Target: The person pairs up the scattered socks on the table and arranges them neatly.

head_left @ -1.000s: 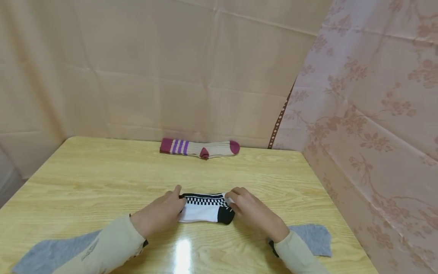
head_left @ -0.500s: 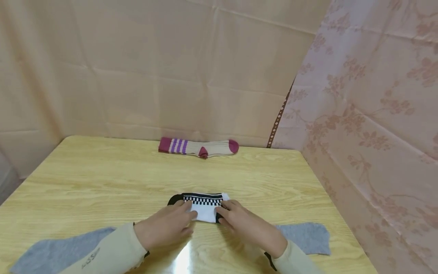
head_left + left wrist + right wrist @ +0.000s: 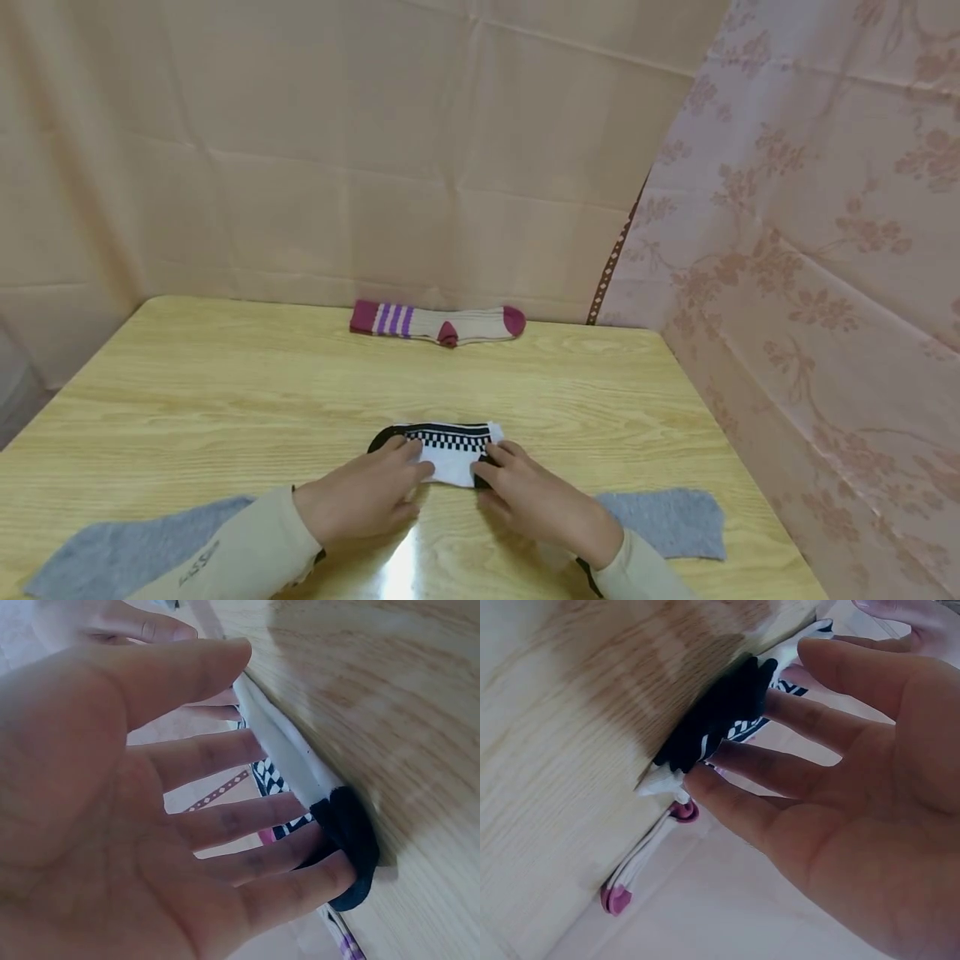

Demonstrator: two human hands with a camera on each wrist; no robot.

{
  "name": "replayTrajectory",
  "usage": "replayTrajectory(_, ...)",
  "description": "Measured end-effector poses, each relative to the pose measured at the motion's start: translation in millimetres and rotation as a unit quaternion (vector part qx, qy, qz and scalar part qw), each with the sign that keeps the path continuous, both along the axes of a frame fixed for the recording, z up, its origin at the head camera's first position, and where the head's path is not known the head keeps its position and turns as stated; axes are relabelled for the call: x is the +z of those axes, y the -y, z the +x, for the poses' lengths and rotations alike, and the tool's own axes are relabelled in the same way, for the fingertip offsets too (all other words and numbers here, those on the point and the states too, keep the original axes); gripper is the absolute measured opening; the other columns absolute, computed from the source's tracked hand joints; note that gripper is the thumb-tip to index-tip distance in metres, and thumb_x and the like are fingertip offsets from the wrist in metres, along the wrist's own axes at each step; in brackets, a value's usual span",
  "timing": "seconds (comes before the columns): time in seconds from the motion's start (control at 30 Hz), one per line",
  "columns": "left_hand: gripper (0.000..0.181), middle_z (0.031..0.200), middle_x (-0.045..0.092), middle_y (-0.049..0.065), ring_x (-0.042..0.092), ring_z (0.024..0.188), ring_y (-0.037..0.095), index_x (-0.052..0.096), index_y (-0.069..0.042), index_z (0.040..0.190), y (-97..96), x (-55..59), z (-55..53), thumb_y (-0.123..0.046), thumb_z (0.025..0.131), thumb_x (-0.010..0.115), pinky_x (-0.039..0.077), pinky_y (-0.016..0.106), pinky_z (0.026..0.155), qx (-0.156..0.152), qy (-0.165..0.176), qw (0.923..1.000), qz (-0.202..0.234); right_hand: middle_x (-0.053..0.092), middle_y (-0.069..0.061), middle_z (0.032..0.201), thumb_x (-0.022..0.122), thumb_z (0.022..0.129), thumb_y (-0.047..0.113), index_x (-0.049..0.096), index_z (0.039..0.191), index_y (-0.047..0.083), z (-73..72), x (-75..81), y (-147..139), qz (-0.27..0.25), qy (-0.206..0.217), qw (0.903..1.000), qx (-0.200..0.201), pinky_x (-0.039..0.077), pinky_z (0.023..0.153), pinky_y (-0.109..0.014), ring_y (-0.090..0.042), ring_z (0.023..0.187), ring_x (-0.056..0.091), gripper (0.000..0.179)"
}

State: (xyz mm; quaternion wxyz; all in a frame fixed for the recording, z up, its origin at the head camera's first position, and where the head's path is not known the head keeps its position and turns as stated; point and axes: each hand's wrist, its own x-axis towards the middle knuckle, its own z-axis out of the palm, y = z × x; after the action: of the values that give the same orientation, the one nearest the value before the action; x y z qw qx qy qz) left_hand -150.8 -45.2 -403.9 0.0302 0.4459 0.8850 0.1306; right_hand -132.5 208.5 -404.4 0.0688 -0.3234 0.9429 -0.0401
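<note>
A white sock [image 3: 452, 463] with black ends and a black-and-white checkered band lies flat mid-table in the head view. My left hand [image 3: 367, 496] rests its fingertips on the left part, by a black end. On the right part lie the fingertips of my right hand [image 3: 536, 500]. In the left wrist view the fingers are spread and fairly straight, touching the black end of the sock [image 3: 352, 840]. The right wrist view has long, relaxed fingers against the black patch of the sock [image 3: 720, 712], with the thumb apart from them.
At the table's [image 3: 247, 375] back edge lies a beige sock [image 3: 468, 324] with maroon ends and purple stripes. One grey sock [image 3: 127, 554] is partly under the left sleeve, and another grey piece [image 3: 671, 521] is beside the right forearm. Curtains hang behind and to the right.
Both hands have shifted from the sock's ends to its nearer side, uncovering the black left end. The fingers have loosened. Over the last half second hardly anything moves.
</note>
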Motion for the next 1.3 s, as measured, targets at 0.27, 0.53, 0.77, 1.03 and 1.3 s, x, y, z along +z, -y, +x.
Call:
replayTrajectory(0.27,0.030,0.104,0.059,0.006,0.049,0.093,0.019,0.069,-0.007,0.113,-3.1,1.0,-1.4,-0.022,0.087,0.073,0.053,0.036,0.077,-0.003,-0.011,0.9999,-0.010,0.062,-0.011,0.124,0.062,0.098,0.010,0.067,0.126,0.012,-3.9,1.7,2,0.001,-0.007,1.0000,0.005,0.049,0.099,-0.041,-0.028,0.116,0.056,0.029)
replayTrajectory(0.53,0.033,0.109,0.061,0.008,0.052,0.098,0.021,0.069,-0.007,0.118,-3.1,-0.6,-4.1,-0.020,0.087,0.071,0.053,0.038,0.083,0.000,-0.002,1.0000,-0.009,0.064,-0.009,0.117,0.063,0.096,0.006,0.068,0.124,0.014,-7.0,2.6,3,0.001,-0.011,0.9999,0.006,0.052,0.094,-0.038,-0.026,0.110,0.058,0.030)
replayTrajectory(0.77,0.035,0.102,0.061,0.004,0.051,0.090,0.017,0.070,-0.009,0.117,-5.1,2.5,-10.4,-0.023,0.085,0.074,0.052,0.036,0.082,-0.004,0.006,0.9994,-0.033,0.065,-0.005,0.111,0.063,0.095,0.006,0.070,0.120,0.013,-10.1,1.2,2,-0.008,-0.022,0.9996,0.016,0.053,0.089,-0.034,-0.020,0.102,0.057,0.027)
replayTrajectory(1.03,0.038,0.105,0.061,0.003,0.051,0.093,0.016,0.069,-0.010,0.121,-8.2,7.8,-20.7,-0.020,0.085,0.073,0.051,0.039,0.087,0.011,0.057,0.9972,-0.046,0.066,-0.005,0.111,0.061,0.095,0.003,0.070,0.120,0.012,-16.8,2.0,3,-0.009,-0.007,0.9999,0.007,0.052,0.086,-0.033,-0.016,0.098,0.056,0.027)
replayTrajectory(1.3,0.036,0.107,0.060,0.003,0.054,0.093,0.016,0.069,-0.012,0.122,-14.1,10.8,-32.8,-0.021,0.087,0.073,0.052,0.038,0.088,0.022,0.072,0.9946,-0.072,0.066,-0.006,0.102,0.064,0.092,-0.001,0.071,0.115,0.009,-24.5,5.4,2,-0.018,-0.006,0.9997,0.016,0.053,0.080,-0.031,-0.016,0.090,0.058,0.026)
